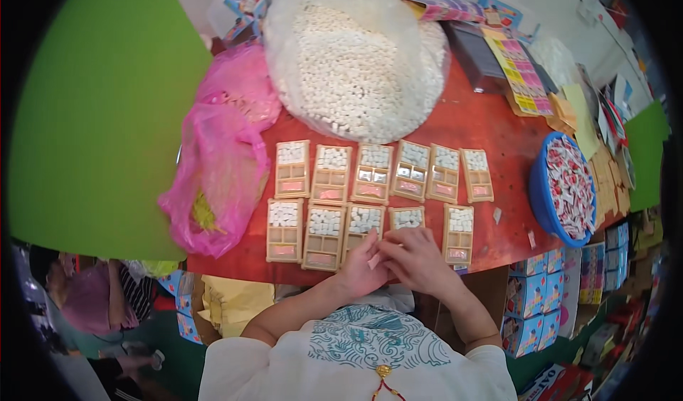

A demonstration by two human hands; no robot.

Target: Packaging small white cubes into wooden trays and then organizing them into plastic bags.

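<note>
My left hand (361, 267) is turned palm up at the table's front edge, with its fingers curled. My right hand (420, 260) reaches across to it, fingertips bent together against the left fingers. A pale pink patch shows between them, too small to name. Both hands cover the lower parts of two beige compartment trays. Around them lie two rows of such trays, among them a front-left tray (284, 239) and a front-right tray (457, 239). White cubes (324, 222) fill their far compartments, and pink pieces (290, 186) lie in the near ones. Some back-row trays also hold silvery pieces (372, 176).
A large clear bag of white pieces (348, 66) stands at the back of the red table (491, 127). Pink plastic bags (220, 166) lie on the left. A blue basin (544, 212) of small wrapped packets sits right. Blue boxes (526, 298) are stacked below.
</note>
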